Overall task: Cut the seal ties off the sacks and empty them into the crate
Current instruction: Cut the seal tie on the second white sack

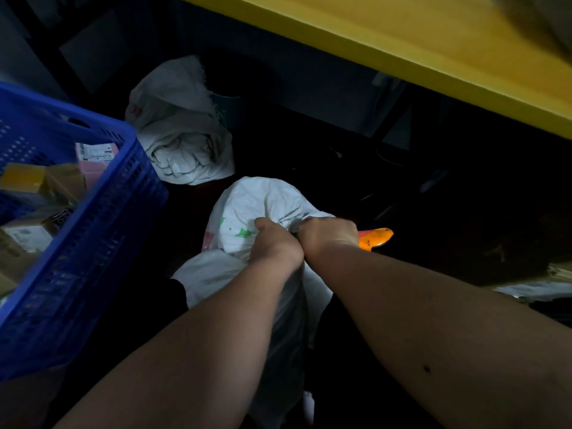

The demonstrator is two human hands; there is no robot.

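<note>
Dim floor under a yellow tabletop [402, 41] holds a white sack [260, 205] lying beside the blue crate [102, 218]. Both forearms reach forward and down. Her left hand [274, 243] bunches the sack's gathered neck in a curled fist. Right hand [328, 233] grips an orange-handled cutter [376, 238], its handle pointing right, blade end hidden against the neck. Another sack [182, 128] lies beyond.

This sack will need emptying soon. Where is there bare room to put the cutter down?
Dark floor shows bare right of the gripped white sack, below the yellow tabletop. It is crowded left: the blue plastic crate holds boxes, and a crumpled white sack lies behind.
</note>
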